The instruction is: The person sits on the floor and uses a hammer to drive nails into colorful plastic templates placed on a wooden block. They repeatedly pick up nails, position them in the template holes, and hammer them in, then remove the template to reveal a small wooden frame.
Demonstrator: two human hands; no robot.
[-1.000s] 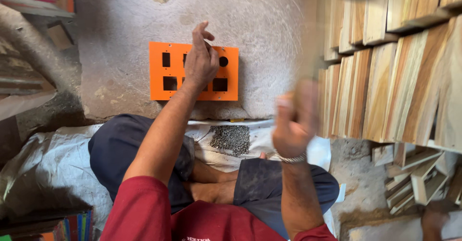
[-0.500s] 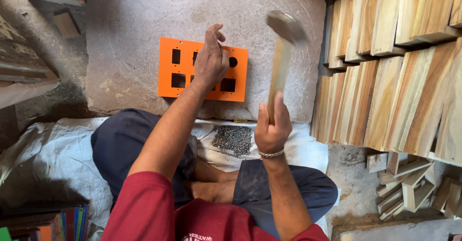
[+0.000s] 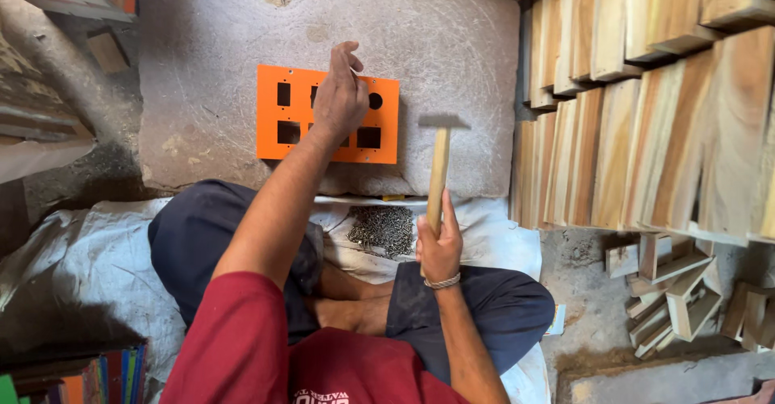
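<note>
Hammer (image 3: pixel 437 180), its head blurred and hard to make out, stands with its long wooden handle pointing away toward the stone slab's (image 3: pixel 452 41) near edge, gripped low by the right hand (image 3: pixel 438 248), while the left hand (image 3: pixel 341 97) covers part of the orange plate (image 3: pixel 274 142), fingers (image 3: pixel 347 53) loosely spread on it.

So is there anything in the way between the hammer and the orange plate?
Nothing visible blocks it. The hammer in the right hand is raised just right of the orange plate, over bare stone. The left hand rests on the plate's middle.
</note>
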